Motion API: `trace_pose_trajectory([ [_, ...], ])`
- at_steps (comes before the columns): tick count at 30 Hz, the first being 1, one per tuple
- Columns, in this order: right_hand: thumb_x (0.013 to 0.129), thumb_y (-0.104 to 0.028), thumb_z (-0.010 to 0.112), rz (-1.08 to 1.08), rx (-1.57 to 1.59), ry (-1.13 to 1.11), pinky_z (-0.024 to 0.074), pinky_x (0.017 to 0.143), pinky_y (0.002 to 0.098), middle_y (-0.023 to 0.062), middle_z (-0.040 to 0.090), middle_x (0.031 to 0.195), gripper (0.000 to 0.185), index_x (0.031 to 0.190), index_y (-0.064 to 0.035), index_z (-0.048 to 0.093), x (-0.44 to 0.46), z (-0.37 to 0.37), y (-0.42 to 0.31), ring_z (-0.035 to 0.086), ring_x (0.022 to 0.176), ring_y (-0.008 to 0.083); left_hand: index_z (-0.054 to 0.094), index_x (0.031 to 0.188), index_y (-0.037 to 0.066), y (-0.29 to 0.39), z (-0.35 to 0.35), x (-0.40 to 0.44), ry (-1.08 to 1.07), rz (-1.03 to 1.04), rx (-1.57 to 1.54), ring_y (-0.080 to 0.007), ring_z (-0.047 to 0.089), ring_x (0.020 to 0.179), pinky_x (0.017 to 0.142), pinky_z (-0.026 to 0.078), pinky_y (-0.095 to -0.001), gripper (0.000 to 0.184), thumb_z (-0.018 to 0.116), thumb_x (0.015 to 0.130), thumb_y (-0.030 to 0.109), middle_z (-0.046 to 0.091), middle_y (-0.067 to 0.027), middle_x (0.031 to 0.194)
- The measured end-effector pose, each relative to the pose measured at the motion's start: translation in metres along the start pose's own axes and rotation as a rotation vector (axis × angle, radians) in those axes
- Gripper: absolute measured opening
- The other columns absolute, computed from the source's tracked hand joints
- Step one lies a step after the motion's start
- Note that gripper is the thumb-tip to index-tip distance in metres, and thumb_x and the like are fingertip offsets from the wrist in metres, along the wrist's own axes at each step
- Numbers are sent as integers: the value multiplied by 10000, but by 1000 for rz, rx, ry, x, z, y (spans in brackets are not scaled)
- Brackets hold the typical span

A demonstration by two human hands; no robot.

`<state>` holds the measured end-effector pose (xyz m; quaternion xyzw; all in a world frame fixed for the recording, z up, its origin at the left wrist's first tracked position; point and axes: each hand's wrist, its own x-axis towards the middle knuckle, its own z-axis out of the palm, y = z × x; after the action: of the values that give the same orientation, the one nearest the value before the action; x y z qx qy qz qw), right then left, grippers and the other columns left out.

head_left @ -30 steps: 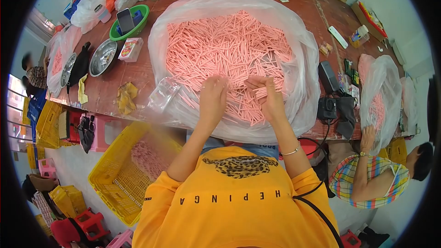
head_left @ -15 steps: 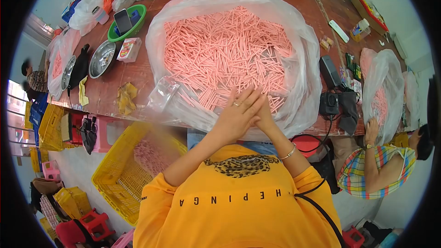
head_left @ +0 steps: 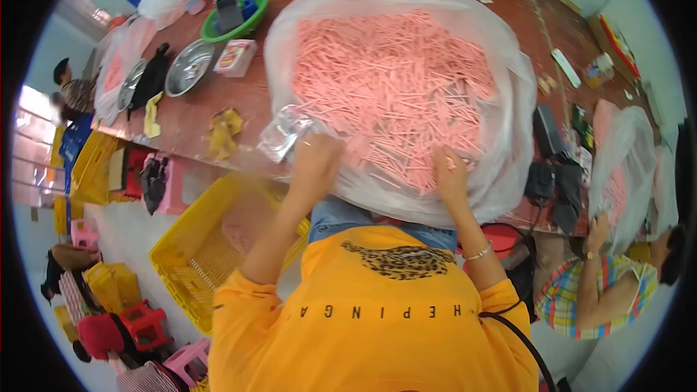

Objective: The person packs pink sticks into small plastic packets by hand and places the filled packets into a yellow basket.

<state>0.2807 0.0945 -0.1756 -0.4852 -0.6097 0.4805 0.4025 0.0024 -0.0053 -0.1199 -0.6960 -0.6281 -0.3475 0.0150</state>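
A large translucent bag [head_left: 512, 152] lies open on the table, full of loose pink sticks [head_left: 392, 65]. At its near left edge, my left hand [head_left: 317, 163] is closed on the rim of a small clear plastic packet [head_left: 283, 134]; the fingers are somewhat blurred. My right hand [head_left: 451, 174] is over the near right part of the pile, its fingers curled round a few pink sticks. The two hands are well apart.
Left on the red table [head_left: 250, 109] are a green basket [head_left: 254, 20], a metal bowl [head_left: 190, 69] and a small box [head_left: 236, 58]. A yellow crate [head_left: 185, 247] stands below. At right are black devices [head_left: 541, 181] and a person in a checked top [head_left: 624, 283].
My hands were together over the near edge of the pile and have separated. The left went left to the clear packet, the right went right to the sticks. The view has shifted too.
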Motion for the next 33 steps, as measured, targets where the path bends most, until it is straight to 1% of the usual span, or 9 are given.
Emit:
trace_pose_trajectory([
  [3, 997, -201, 596, 28, 14, 5, 370, 588, 274, 14, 494, 669, 290, 801, 12, 571, -2, 1, -8, 423, 655, 80, 642, 887, 23, -73, -23, 4, 289, -184, 95, -329, 582, 891, 811, 447, -424, 140, 719, 797, 97, 624, -140, 884],
  [7, 1002, -205, 594, 63, 67, -25, 358, 582, 258, 3, 474, 642, 323, 750, -11, 540, -3, 2, -13, 410, 638, 63, 611, 798, -5, -140, -35, -10, 97, -304, 169, -270, 586, 810, 728, 457, -373, 301, 840, 693, 162, 606, -128, 827],
  [10, 1005, -207, 590, 39, 35, -21, 364, 594, 251, 1, 480, 652, 326, 748, -12, 541, -4, 2, -14, 417, 647, 65, 617, 789, -1, -141, -33, -8, 69, -631, -166, -240, 595, 734, 695, 470, -364, 275, 837, 689, 132, 619, -112, 774],
  [11, 1006, -208, 589, 29, 29, -24, 366, 598, 249, 0, 481, 655, 328, 749, -10, 541, -4, 3, -15, 419, 653, 64, 560, 740, -2, -153, -26, -12, 125, -525, -146, -148, 549, 649, 602, 433, -290, 275, 816, 721, 96, 561, -61, 727],
  [17, 1001, -194, 589, 9, -25, -69, 379, 623, 237, 4, 513, 691, 290, 791, 6, 569, -4, 0, -18, 438, 685, 63, 563, 729, -1, -147, -25, -9, 279, -560, -144, -161, 567, 668, 618, 445, -304, 248, 790, 751, 96, 584, -62, 740],
  [20, 973, -157, 624, -116, -14, -70, 403, 640, 235, -5, 544, 740, 187, 877, 2, 608, 1, -1, -31, 452, 696, 62, 601, 745, 1, -122, -50, 0, 283, -285, 231, -171, 579, 704, 641, 452, -311, 211, 789, 754, 95, 587, -60, 742],
  [22, 943, -132, 662, -232, 13, -42, 424, 657, 231, -12, 569, 784, 127, 954, -8, 639, 2, 3, -66, 471, 708, 60, 659, 804, 22, -71, -68, 23, 189, -308, -3, -219, 598, 757, 673, 465, -335, 155, 778, 774, 117, 606, -81, 767],
  [25, 876, -101, 723, -66, 104, -283, 450, 684, 220, -18, 611, 864, 216, 1064, -19, 657, 9, 8, -100, 514, 762, 48, 729, 866, 44, 0, -43, 40, 15, -211, -492, -241, 590, 795, 699, 457, -352, 105, 749, 810, 130, 603, -104, 771],
  [33, 886, -114, 692, -138, 10, -363, 407, 625, 217, -36, 515, 782, 158, 990, -6, 643, 7, -10, -83, 437, 712, 35, 725, 908, 44, 70, 32, 46, -197, -289, -813, -203, 537, 738, 689, 433, -323, 104, 702, 859, 133, 605, -64, 755],
])
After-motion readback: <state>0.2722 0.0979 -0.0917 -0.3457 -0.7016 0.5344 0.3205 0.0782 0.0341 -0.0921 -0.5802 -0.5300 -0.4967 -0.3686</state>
